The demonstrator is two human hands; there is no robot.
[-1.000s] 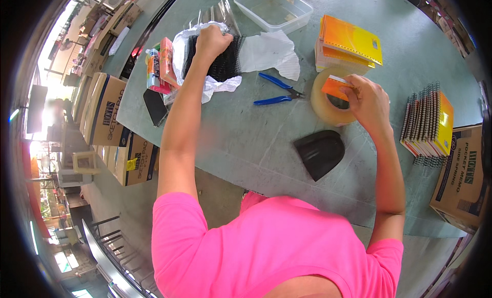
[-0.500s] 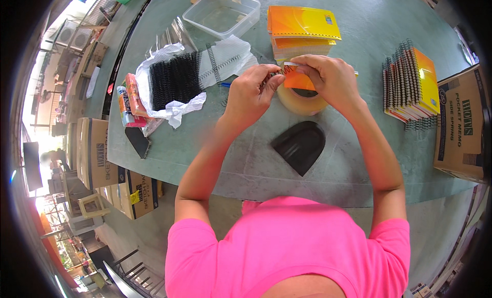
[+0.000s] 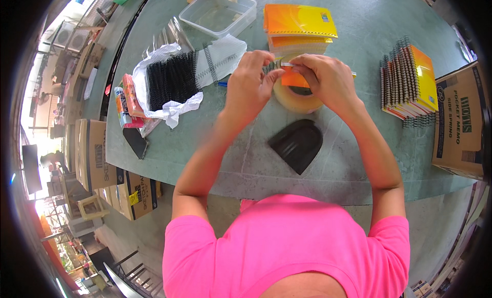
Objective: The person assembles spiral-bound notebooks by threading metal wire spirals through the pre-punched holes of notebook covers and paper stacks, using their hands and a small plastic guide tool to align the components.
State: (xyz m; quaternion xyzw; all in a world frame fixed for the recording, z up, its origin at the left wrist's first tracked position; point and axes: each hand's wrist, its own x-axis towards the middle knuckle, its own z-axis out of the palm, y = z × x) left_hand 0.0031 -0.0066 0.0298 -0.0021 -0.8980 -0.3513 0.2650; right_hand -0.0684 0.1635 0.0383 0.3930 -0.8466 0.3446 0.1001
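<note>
My right hand (image 3: 328,76) grips a small orange memo pad (image 3: 293,82) at its upper edge, fingers closed. A dark wire spiral (image 3: 271,66) sticks out leftward from the pad's top edge. Around that spiral the thumb and fingers of my left hand (image 3: 250,81) are curled, the index finger raised a little above it. Below the pad lies a roll of clear tape (image 3: 297,104), partly covered by the pad and my right hand. A stack of yellow-orange memo pads (image 3: 300,22) with punched edges stands just beyond my hands.
Black spirals (image 3: 171,80) lie on white crumpled paper at left, beside small colourful boxes (image 3: 130,100). A clear plastic tub (image 3: 219,16) sits behind. Spiral-bound pads (image 3: 410,82) are stacked at right, near a cardboard box (image 3: 458,123). A black rounded pad (image 3: 297,145) lies in front.
My left fingers have shifted up and opened slightly around the spiral. The right hand still grips the memo pad. The whole view has shifted a little.
</note>
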